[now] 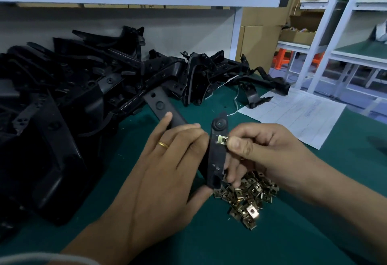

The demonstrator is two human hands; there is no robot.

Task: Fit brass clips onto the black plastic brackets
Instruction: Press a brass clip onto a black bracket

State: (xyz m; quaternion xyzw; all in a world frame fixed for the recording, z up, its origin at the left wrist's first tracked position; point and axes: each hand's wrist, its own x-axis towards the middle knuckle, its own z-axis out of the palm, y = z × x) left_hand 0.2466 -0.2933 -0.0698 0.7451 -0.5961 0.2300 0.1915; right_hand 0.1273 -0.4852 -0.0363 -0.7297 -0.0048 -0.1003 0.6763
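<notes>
My left hand [167,160] grips a black plastic bracket [216,153] and holds it above the green table. Its other arm [161,105] sticks out past my fingers toward the far left. My right hand [261,151] pinches a brass clip [222,139] between thumb and forefinger, and the clip sits on the bracket's right edge near its round end. A pile of loose brass clips [249,195] lies on the mat just under my right hand.
A large heap of black plastic brackets [83,88] covers the left and back of the green table [293,233]. A printed paper sheet [297,116] lies at the right. White shelf frames [326,40] and cardboard boxes [261,40] stand behind.
</notes>
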